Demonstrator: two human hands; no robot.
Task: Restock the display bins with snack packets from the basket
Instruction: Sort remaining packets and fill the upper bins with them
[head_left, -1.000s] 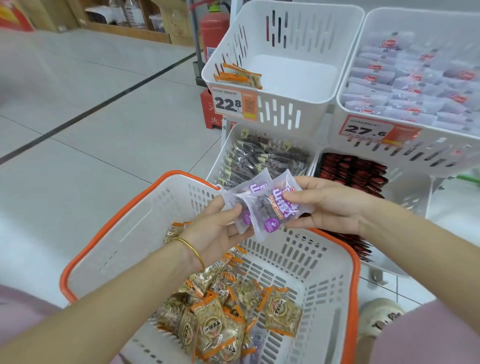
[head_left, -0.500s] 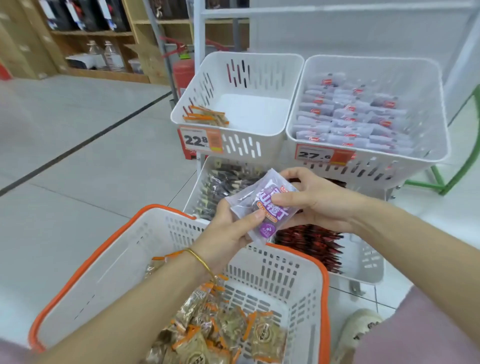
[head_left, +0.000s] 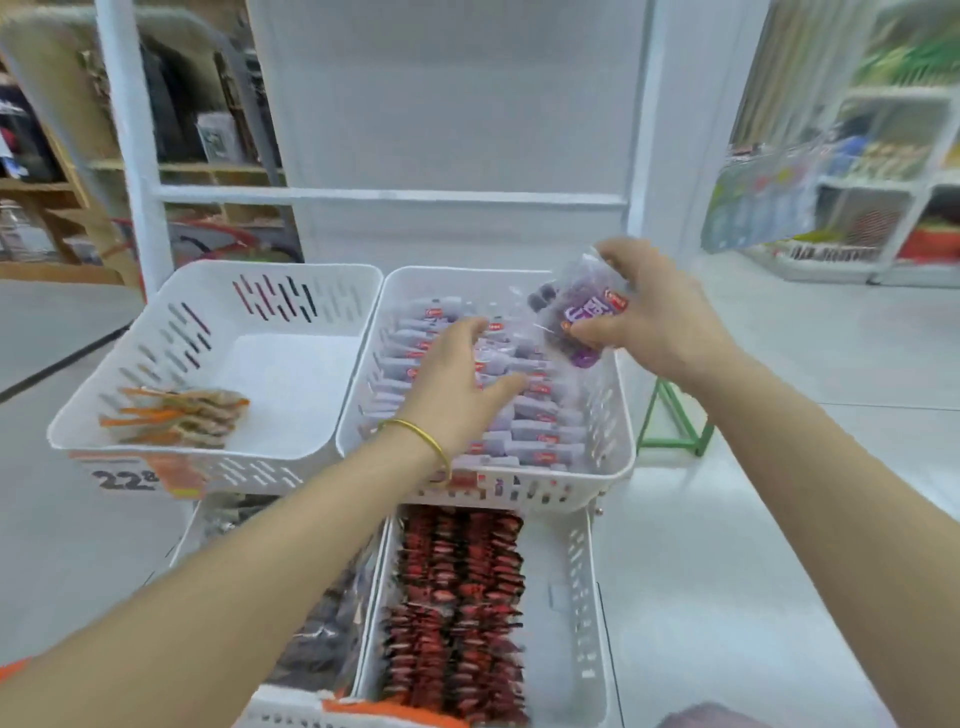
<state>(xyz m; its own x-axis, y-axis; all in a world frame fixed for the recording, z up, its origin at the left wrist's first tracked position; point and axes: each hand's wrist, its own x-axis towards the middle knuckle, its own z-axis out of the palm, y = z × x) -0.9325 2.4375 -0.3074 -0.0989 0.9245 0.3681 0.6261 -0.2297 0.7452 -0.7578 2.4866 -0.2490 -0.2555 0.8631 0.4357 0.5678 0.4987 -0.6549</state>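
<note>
My right hand (head_left: 647, 317) grips purple snack packets (head_left: 582, 317) above the far right corner of the upper right white display bin (head_left: 621, 457). That bin holds rows of pale purple packets (head_left: 540, 431). My left hand (head_left: 457, 384) reaches into the same bin with its fingers spread over the packets, touching them. A gold bangle sits on my left wrist. Only the orange rim of the basket (head_left: 395, 711) shows at the bottom edge.
The upper left white bin (head_left: 291, 384) holds a few orange-edged packets (head_left: 182, 415) and carries a 22.8 price tag (head_left: 130, 480). Below are a bin of red packets (head_left: 457, 618) and a bin of dark packets (head_left: 322, 639). A green stool (head_left: 675, 421) stands to the right.
The view has swung up from the basket to the display bins. My right hand carried the purple packets up over the upper right bin. My left hand let go and reached into that bin.
</note>
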